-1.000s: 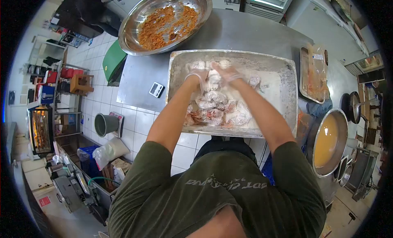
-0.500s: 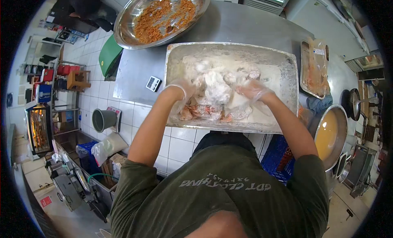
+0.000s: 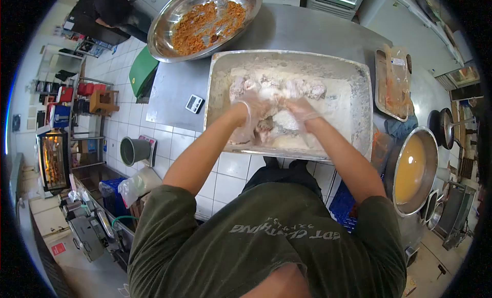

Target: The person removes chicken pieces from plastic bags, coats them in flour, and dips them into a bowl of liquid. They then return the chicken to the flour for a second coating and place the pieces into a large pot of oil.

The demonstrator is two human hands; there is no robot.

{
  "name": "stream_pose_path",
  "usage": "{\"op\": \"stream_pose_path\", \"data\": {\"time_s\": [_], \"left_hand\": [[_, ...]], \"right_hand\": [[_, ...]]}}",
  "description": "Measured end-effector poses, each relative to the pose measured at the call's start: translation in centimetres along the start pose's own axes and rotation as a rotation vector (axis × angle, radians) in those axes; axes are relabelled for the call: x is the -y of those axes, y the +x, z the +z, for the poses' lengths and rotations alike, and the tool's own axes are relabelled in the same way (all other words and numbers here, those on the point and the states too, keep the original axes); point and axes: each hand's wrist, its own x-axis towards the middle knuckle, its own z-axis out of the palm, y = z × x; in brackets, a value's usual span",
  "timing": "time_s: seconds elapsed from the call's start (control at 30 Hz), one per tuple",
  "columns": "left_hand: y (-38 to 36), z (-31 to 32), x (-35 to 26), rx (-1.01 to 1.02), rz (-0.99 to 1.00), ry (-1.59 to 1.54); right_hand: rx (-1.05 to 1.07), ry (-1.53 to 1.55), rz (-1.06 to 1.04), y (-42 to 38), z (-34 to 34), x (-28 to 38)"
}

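Observation:
A deep metal tray (image 3: 363, 75) holds white flour (image 3: 335, 105) and several flour-coated raw chicken pieces (image 3: 310, 88). Both my hands wear clear, loose plastic gloves and meet over the middle of the tray. My left hand (image 3: 254, 109) comes in from the left, its fingers curled in at the chicken. Close by on the right, my right hand (image 3: 300, 111) closes toward the same floured chicken, fingertips pointing inward. Flour and motion blur partly hide the fingertips. More coated pieces lie along the far side and under my wrists.
A steel bowl (image 3: 163, 39) of orange-brown crumbs stands at the back left, near a small digital timer (image 3: 194, 103). On the right are a smaller tray (image 3: 380, 95) with a plastic bag and a basin of yellow liquid (image 3: 410, 167). A person (image 3: 115, 11) stands far left.
My hands have come closer together and inward over the chicken. The large white-coated piece that stood up between them has sunk or turned from view.

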Motion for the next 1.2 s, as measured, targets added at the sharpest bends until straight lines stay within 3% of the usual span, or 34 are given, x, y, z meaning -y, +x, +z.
{"op": "stream_pose_path", "data": {"time_s": [0.1, 0.17, 0.23, 0.27, 0.33, 0.43, 0.47, 0.53, 0.6, 0.77, 0.87, 0.97, 1.0, 1.1, 1.13, 1.2], "left_hand": [[-1.9, 0.0, 2.6, -0.180, 0.070, 0.349], [-2.4, 0.9, 4.9, -0.333, -0.017, 0.076], [-3.6, 1.8, 4.8, -0.421, -0.223, -0.651], [-3.5, 2.3, 5.1, -0.349, -0.277, -0.533], [-3.2, 3.3, 5.3, -0.212, -0.394, -0.303], [-2.9, 3.6, 3.4, -0.250, -0.464, -0.341], [-1.0, 6.1, 5.2, -0.333, -0.430, -0.198], [-2.2, 3.8, 2.3, -0.240, -0.459, -0.190], [-1.7, 3.0, 0.6, -0.206, -0.506, -0.177], [0.8, 1.0, -2.1, -0.108, -0.682, -0.166], [6.6, 6.7, 3.0, -0.343, -0.568, 0.150], [4.3, 3.8, 3.1, -0.229, -0.425, 0.092], [2.8, 1.2, 1.6, -0.124, -0.324, 0.283], [1.7, -2.4, 1.0, -0.260, -0.209, 0.246], [2.7, -3.0, 1.1, -0.219, -0.124, 0.282], [5.7, -4.2, 0.4, -0.132, 0.058, 0.359]], "right_hand": [[0.087, -0.313, 0.044, -5.2, -1.1, 7.4], [-0.060, -0.364, -0.398, -3.8, 0.8, 6.4], [-0.243, -0.551, -0.773, -2.1, 2.7, 4.2], [-0.346, -0.718, -0.927, -1.3, 3.6, 2.8], [-0.251, -0.671, -0.665, -3.2, 3.1, 3.3], [-0.130, -0.696, -0.366, -3.0, -3.3, 3.0], [-0.199, -0.737, -0.185, -0.8, -6.6, 1.3], [-0.318, -0.704, -0.089, 3.1, -9.5, -2.6], [-0.433, -0.561, -0.262, 4.8, -10.3, -3.9], [-0.146, -1.046, -0.296, 4.9, -4.5, 1.1], [-0.051, -1.227, -0.264, 4.8, -4.7, 1.4], [0.090, -1.184, -0.233, 2.8, -8.1, 2.5], [0.150, -1.134, -0.239, 2.2, -9.3, 2.4], [0.086, -1.365, -0.392, -0.3, -9.9, 0.1], [0.042, -1.438, -0.195, -1.0, -8.6, 0.3], [0.069, -1.381, -0.276, 0.3, -6.9, -1.2]]}}
